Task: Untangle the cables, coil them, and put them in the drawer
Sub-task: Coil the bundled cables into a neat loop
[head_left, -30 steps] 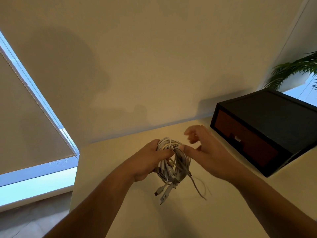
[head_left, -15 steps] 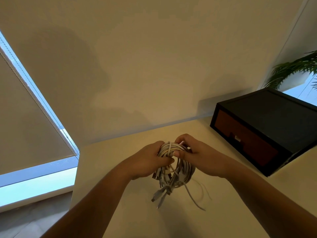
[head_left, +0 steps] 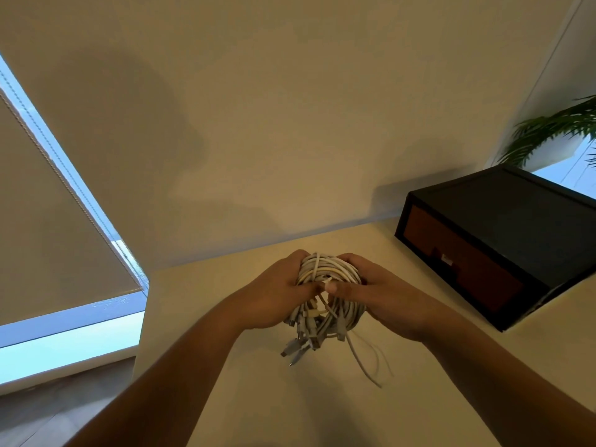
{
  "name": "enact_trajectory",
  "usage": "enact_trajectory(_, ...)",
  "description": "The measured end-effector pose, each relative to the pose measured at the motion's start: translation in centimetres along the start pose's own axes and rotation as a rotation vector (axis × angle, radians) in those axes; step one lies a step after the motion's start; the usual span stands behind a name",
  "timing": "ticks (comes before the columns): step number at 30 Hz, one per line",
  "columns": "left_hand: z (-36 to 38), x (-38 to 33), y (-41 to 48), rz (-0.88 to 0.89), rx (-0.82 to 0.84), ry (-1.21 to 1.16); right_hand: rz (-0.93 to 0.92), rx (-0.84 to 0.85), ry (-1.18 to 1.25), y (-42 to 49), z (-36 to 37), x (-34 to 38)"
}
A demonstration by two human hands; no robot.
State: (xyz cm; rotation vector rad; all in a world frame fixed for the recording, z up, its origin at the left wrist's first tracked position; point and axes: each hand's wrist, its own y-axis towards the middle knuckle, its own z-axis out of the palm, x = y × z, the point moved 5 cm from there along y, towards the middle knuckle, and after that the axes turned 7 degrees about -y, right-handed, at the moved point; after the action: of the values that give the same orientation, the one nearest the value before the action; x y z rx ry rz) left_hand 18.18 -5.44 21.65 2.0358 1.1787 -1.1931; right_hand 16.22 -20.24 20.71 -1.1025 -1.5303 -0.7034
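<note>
Clasped between two bare hands at the lower centre of the frame, a bundle of white cables (head_left: 329, 295) is held above a pale table (head_left: 258, 398). The left hand (head_left: 277, 296) is wrapped around the bundle's left side, its fingers curled together over the top of the loops and its thumb laid across the front. The right hand (head_left: 383, 295) is closed on the right side in the same way, with its thumb pressed against the coil so that the two thumb tips almost meet at the bundle's middle. Several plug ends (head_left: 298, 346) are seen hanging below the hands, and one loose thin strand (head_left: 367, 366) trails down to the lower right; whether it touches the table cannot be told. A black drawer unit (head_left: 522, 227) is set on the table at the right of the frame, well apart from the hands, and its brown drawer front (head_left: 461, 262) is shut. A green plant (head_left: 554, 130) is seen at the upper right edge, behind the unit. A window blind (head_left: 42, 227) is seen at the left of the frame.
</note>
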Motion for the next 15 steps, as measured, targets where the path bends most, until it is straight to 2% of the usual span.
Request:
enact_trajectory(5,0.02,-0.08,0.14,-0.013,0.006,0.034,-0.017,-0.047,-0.169,0.07,0.01,0.33)
enact_trajectory(10,-0.11,-0.44,0.09,-0.009,-0.024,0.019,0.018,-0.078,0.007,0.16,0.07,0.13)
enact_trajectory(15,0.13,-0.68,0.13,0.002,-0.006,0.023,0.074,0.044,0.067,0.25,0.26,-0.24)
